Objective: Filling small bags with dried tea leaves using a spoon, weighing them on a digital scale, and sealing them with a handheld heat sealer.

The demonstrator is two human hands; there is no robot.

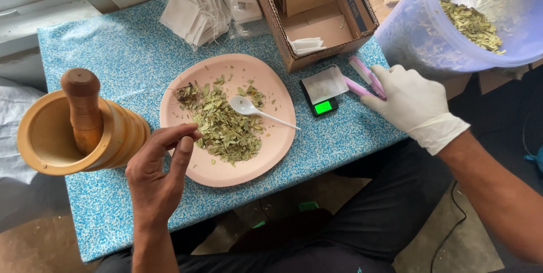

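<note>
- Pink, the plate [226,174] is sitting on the blue speckled cloth [124,63], carrying a heap of dried green leaves [223,123] and a white plastic spoon [251,109].
- Bare, the left hand [155,174] is hovering over the plate's near-left rim, its fingers curling inward with the fingertips [189,134] at the edge of the leaves; whether they are pinching any cannot be told.
- Gloved in white, the right hand [413,103] is resting well to the right of the plate, its fingers lying loosely open on a pink tool [365,78], not closing around it.
- Just left of that hand, a small pocket scale [322,89] is showing a lit green display.
- Left of the bare hand, a wooden mortar [62,137] is holding an upright pestle [83,106].
- Beyond the plate, a pile of white paper bags [195,13] and a cardboard box [308,10] are lying.
- Above the gloved hand, a translucent bucket [469,18] is holding more leaves.
</note>
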